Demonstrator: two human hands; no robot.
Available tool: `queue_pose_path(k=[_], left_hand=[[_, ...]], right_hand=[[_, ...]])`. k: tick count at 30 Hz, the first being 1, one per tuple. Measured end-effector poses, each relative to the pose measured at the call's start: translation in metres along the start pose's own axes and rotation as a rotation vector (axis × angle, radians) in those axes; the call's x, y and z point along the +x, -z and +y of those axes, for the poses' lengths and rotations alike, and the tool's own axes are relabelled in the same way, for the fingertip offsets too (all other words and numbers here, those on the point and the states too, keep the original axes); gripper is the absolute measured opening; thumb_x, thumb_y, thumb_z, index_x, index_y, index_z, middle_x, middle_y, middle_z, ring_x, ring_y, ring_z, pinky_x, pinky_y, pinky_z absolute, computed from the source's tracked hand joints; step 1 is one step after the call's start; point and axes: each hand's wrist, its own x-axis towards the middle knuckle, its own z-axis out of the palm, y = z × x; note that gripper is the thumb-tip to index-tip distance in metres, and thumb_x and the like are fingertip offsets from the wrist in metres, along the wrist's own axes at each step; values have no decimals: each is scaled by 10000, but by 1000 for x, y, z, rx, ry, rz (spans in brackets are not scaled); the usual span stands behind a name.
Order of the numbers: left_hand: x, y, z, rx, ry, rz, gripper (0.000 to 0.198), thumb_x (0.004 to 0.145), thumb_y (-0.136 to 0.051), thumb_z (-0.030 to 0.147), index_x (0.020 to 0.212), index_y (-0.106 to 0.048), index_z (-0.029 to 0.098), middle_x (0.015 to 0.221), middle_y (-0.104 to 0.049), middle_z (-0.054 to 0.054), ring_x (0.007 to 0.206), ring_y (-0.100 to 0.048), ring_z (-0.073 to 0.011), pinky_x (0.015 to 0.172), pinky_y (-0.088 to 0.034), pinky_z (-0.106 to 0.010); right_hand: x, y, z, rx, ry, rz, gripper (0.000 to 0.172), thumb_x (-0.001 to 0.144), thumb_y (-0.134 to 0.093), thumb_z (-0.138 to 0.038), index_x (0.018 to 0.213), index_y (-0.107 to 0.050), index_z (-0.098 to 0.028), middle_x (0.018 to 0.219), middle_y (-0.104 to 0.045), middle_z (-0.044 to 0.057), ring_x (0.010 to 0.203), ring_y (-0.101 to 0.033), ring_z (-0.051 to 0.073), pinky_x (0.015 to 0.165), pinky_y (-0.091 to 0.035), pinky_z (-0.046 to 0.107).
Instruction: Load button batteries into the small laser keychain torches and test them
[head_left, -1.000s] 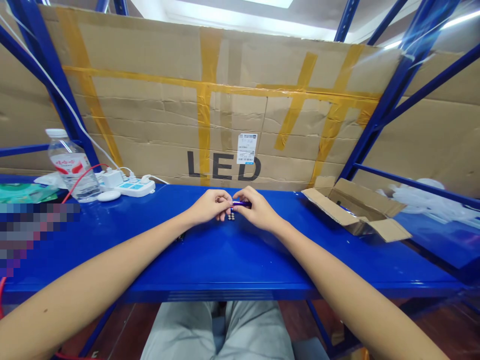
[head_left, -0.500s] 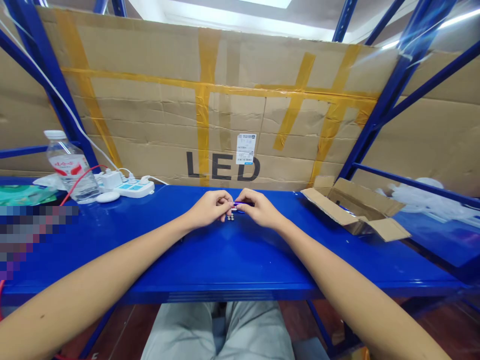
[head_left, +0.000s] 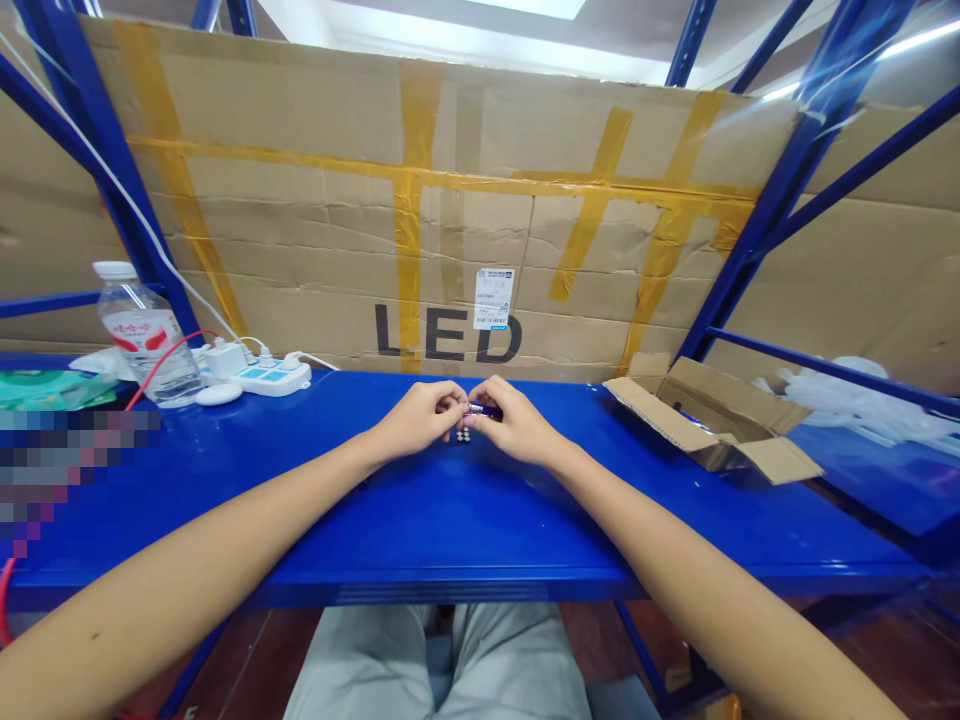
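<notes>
My right hand (head_left: 515,420) is closed around a small shiny blue-purple tube (head_left: 492,411) with a silver end pointing left. My left hand (head_left: 431,415) has its fingers pinched together at that silver end, and whatever lies between its fingertips is too small and hidden to make out. Several small round silver pieces (head_left: 463,436), like button cells, lie grouped on the blue table (head_left: 450,520) just below the fingertips. Both hands are close together near the back of the table.
An open cardboard box (head_left: 720,415) with something blue inside stands at the right. A water bottle (head_left: 146,340), a white power strip (head_left: 274,377) with plugs and a red cable (head_left: 161,362) are at the left. A large cardboard sheet (head_left: 322,240) closes off the back.
The tube has shifted and turned slightly in the fingers, so its silver end shows more clearly. Both hands stay in nearly the same place, and the small silver pieces are more visible.
</notes>
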Motion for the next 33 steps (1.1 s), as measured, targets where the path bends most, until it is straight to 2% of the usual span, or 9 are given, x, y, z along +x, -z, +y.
queue_pose_path(k=[2, 6, 15, 25, 33], left_hand=[[0, 1, 1, -27, -7, 4, 123, 856, -555, 274, 836, -588, 157, 640, -648, 9, 509, -588, -112, 522, -463, -227], [0, 2, 6, -43, -10, -9, 120, 860, -551, 261, 825, -588, 152, 651, -652, 4, 503, -582, -103, 517, -458, -218], [0, 3, 3, -12, -17, -12, 124, 870, -535, 255, 843, -601, 153, 663, -655, 4, 523, -586, -106, 542, -465, -225], [-1, 1, 0, 111, -78, 22, 122, 873, -527, 267, 845, -590, 166, 642, -650, 12, 522, -580, -115, 556, -454, -233], [-2, 4, 0, 324, -154, -16, 165, 909, -498, 270, 897, -633, 177, 656, -669, -1, 590, -599, -131, 603, -430, -240]], right_hand=[[-1, -1, -1, -20, 34, 32, 176, 780, -647, -175, 899, -518, -188, 901, -529, 35, 817, -510, 179, 722, -415, 308], [-2, 0, 0, -47, 139, 100, 147, 804, -523, -59, 848, -495, -196, 853, -489, 27, 787, -490, 172, 697, -397, 300], [-1, 4, 4, -27, 219, 66, 121, 872, -544, -76, 885, -608, -178, 835, -524, 36, 775, -524, 169, 696, -411, 303], [-2, 3, 2, -146, 167, 6, 199, 935, -472, -112, 931, -665, -158, 810, -539, 49, 752, -521, 174, 681, -405, 299], [2, 10, 2, 6, 25, -147, 201, 928, -497, -158, 812, -661, -164, 756, -612, 31, 743, -572, 158, 726, -424, 290]])
